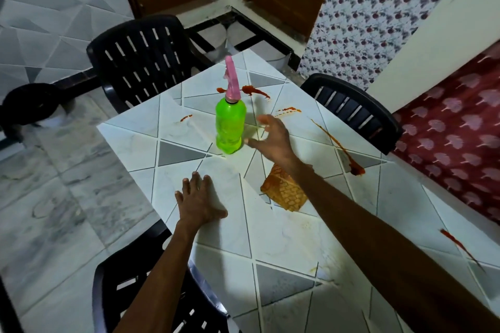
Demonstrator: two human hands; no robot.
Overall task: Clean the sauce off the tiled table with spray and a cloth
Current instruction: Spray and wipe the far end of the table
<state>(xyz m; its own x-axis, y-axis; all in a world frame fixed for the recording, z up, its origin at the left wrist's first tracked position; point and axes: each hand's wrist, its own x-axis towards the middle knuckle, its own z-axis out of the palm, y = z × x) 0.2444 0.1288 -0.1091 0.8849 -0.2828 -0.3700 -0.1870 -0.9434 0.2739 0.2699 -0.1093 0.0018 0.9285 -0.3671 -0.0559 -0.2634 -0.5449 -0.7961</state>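
Note:
A green spray bottle (230, 127) with a pink trigger head stands upright on the tiled table (284, 227). My right hand (272, 138) hovers just to its right, fingers spread, thumb close to the bottle's base, holding nothing. Flat on the table near its left edge rests my left hand (198, 200), fingers spread. An orange patterned cloth (284, 189) lies folded on the table, partly under my right forearm. Red sauce streaks mark the table: behind the bottle (254, 90), at the right (341, 147) and at the near right (454, 240).
Black plastic chairs stand around the table: one at the far left (140, 62), one at the right (351, 108), one below my left arm (151, 292). A maroon patterned surface (457, 135) lies to the right. The floor is grey tile.

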